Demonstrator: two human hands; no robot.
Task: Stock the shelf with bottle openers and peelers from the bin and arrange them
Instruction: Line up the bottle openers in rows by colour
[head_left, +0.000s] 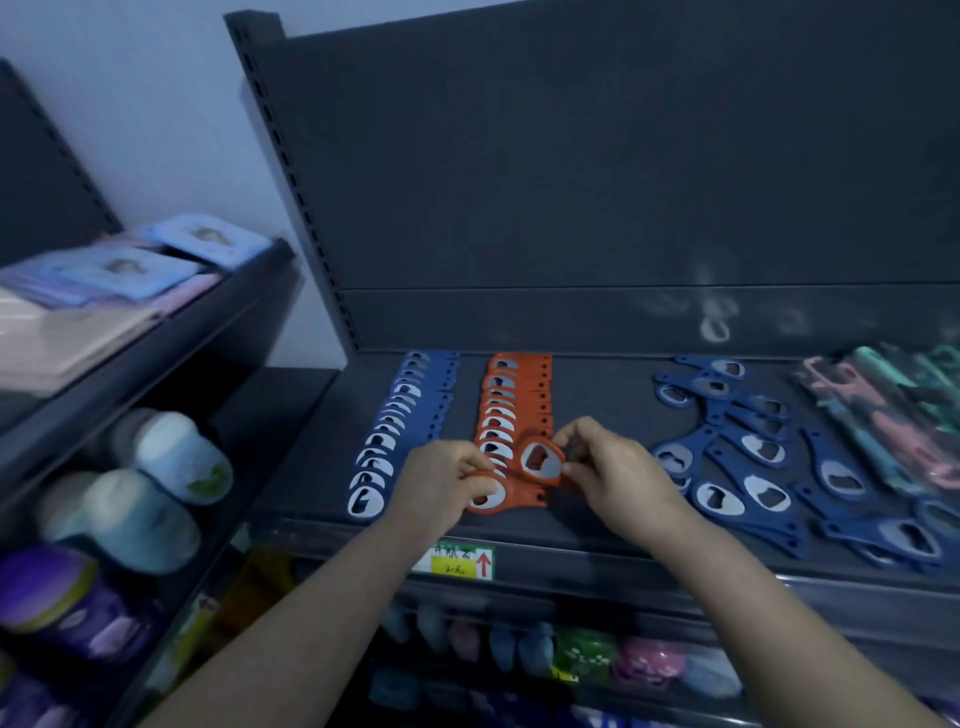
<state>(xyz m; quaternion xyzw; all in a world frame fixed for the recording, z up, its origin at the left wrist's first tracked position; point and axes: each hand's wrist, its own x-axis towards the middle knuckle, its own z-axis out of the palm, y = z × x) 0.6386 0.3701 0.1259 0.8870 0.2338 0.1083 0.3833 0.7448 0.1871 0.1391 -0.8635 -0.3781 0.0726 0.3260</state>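
The shelf tag (457, 562) shows a red arrow, handwriting unreadable. Right hand (618, 478) pinches a tilted orange opener (543, 461); left hand (441, 483), just left, grips the row's nearest opener (524, 500).

The dark shelf (597, 395) before me carries a neat overlapping row of blue bottle openers (400, 431) at its left end. Just beside that runs a like row of orange bottle openers (511, 410). Well apart to the right lies a loose heap of blue openers (769, 457), then pink and teal packets (883, 410), too blurred for me to name. A price label (457, 561) sits on the front edge.
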